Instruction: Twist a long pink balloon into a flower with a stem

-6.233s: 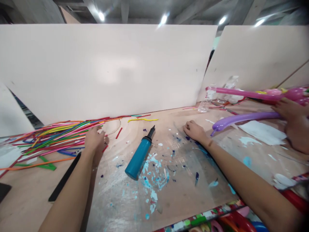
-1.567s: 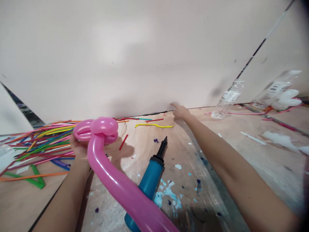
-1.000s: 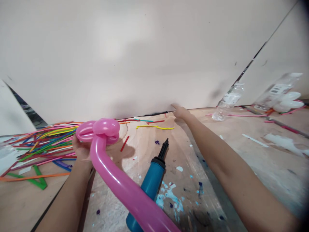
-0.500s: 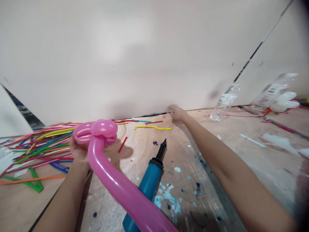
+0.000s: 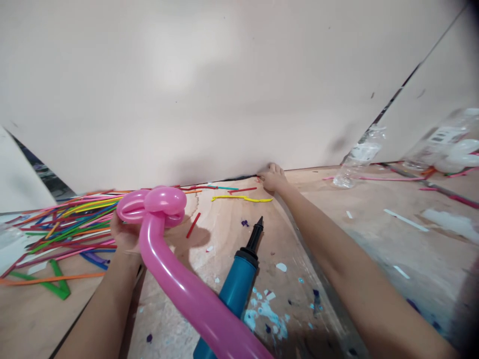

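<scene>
A pink modelling balloon runs from the lower middle of the view up to a cluster of twisted loops. My left hand is closed around it just behind those loops, its fingers mostly hidden by the balloon. Over at the foot of the white panel, my right hand has its fingers bent, thumb and forefinger close together beside a tiny red scrap. Whatever lies between those fingertips is too small to make out. Beneath the balloon, a teal hand pump with a black nozzle lies on the wooden surface.
Many uninflated balloons in mixed colours are heaped at the left. A yellow balloon lies ahead of the pump. To the right stand a clear plastic bottle and another bottle near a white balloon shape. A white panel rises behind.
My right hand has turned and curled its fingers, shifting from a pointing pose toward the tiny red scrap. My left hand still holds the pink balloon. The view has swung slightly left.
</scene>
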`<act>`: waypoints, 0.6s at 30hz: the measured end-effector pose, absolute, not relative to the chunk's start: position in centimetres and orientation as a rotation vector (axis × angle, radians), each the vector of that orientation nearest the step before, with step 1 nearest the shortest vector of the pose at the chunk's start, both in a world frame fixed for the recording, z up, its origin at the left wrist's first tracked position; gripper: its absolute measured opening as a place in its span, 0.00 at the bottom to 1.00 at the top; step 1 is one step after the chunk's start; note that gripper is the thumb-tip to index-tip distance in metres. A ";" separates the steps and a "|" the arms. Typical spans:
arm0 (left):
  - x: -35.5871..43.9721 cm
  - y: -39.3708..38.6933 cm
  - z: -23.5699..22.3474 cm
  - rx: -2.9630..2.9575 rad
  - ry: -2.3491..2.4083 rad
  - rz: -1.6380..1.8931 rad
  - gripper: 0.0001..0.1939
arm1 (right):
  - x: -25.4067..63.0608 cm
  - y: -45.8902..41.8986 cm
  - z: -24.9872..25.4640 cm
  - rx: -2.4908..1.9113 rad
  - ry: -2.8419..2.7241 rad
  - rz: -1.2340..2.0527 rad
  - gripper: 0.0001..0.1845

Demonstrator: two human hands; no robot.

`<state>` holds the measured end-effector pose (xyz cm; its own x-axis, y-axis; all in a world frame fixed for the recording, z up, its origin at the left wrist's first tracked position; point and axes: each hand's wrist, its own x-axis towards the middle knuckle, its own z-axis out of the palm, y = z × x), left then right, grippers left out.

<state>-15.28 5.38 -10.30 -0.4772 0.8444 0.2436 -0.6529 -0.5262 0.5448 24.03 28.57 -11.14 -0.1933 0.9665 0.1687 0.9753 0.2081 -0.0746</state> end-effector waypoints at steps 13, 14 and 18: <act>-15.3 5.3 -10.3 0.551 0.459 2.092 0.25 | 24.8 29.0 -10.3 -1.764 -2.295 -0.024 0.22; -15.3 5.4 -10.4 0.549 0.463 2.085 0.26 | 25.1 29.1 -10.3 -1.740 -2.296 -0.016 0.23; -15.4 5.4 -10.5 0.526 0.466 2.059 0.26 | 26.1 29.7 -10.5 -1.647 -2.275 0.054 0.28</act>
<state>-15.40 5.45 -10.54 -0.4769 0.8597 0.1828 -0.6970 -0.4966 0.5173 26.15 29.66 -10.47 -0.2765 0.9298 0.2430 0.9173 0.3307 -0.2217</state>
